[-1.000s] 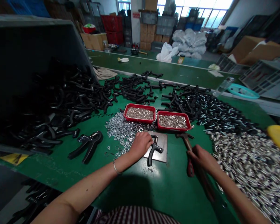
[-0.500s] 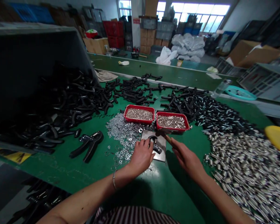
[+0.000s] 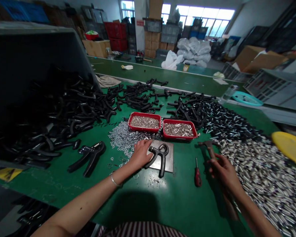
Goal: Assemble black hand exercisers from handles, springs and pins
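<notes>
Here's the black hand grip, lying on the metal plate with its two legs toward the person, the ends poking past the edge; the plate probably serves as a hard surface to strike against. The left hand is right at its left leg, fingers loosely bent, thumb against it, seemingly steadying it; whether those fingers close around it, I can't tell. Over on the right, the right hand is wrapped firmly round the hammer, head up off to the side, apparently keeping the plate area free. A red-handled screwdriver lies between, likely parked within easy reach.

Just beyond the plate, two trays! The left red tray brims with tiny pieces, one larger ring on top; the right red tray holds slim metal pins. Both sit close, presumably for quick picking. Loose washers spread beside them, and farther left the big grey bin lies tipped, black handles spilling from its mouth onto the green table.
</notes>
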Tool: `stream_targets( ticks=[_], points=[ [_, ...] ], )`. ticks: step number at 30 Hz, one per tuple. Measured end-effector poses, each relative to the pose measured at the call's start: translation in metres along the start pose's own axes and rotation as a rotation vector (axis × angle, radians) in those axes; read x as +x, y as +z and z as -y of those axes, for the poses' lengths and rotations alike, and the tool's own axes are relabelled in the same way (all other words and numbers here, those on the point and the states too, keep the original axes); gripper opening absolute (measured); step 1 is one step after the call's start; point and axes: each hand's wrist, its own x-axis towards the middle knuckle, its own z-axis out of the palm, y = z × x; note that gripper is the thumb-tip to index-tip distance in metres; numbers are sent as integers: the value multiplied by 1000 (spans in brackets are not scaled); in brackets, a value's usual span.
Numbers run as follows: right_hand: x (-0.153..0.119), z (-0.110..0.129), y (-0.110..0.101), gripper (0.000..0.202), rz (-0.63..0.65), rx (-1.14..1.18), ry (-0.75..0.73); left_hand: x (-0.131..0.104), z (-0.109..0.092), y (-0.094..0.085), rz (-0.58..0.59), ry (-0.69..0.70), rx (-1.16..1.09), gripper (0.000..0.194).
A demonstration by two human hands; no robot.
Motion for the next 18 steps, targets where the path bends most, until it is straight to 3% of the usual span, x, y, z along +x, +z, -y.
stream_targets(
  ticks=[3,5,10,14,16,18],
  points=[
    [15,-17,-10,45,-87,-493,-282,-7,6,6,-38,89,46,32],
    [17,-16,-10,46,-54,-717,-495,-12,4,7,-45,139,33,33],
    [0,-12,2,58,432,-871,-762,-12,-5,9,33,125,17,37],
    [-5,-17,2,47,492,-760,-731,-10,-7,11,11,100,24,36],
    [-6,-6,7,33,401,-590,-608,-11,-6,10,27,91,18,37],
    [-8,20,22,24,243,-332,-437,-12,-4,8,51,89,0,39]
  ],
)
